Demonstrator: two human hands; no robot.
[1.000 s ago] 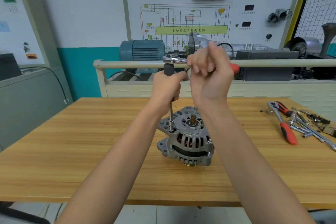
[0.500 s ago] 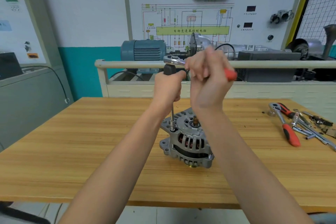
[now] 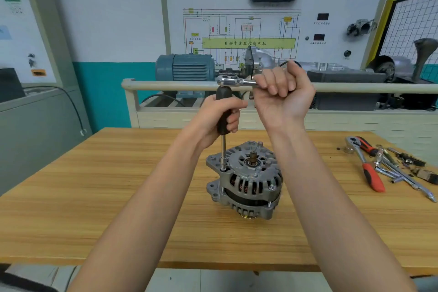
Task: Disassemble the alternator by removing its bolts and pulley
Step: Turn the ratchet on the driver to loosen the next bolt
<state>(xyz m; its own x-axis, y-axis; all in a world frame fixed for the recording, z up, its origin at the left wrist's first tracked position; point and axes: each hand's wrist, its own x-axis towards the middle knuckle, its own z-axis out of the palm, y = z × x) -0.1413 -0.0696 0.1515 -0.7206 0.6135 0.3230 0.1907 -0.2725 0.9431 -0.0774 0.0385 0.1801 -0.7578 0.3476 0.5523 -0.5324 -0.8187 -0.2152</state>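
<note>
Two bare forearms reach in from the lower edge, no sleeves showing on either. The left hand (image 3: 219,115) and right hand (image 3: 283,96) wear no gloves, rings, watch or bands. Fingers (image 3: 272,83) have short, plain, unpainted nails. Wrists are slim and unmarked; nothing else of the person shows.

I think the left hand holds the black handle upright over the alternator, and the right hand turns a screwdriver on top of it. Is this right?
Not quite. In the head view, the right hand turns a ratchet, not a screwdriver, on top of the black handle. The left hand holds that handle upright over the alternator.
</note>
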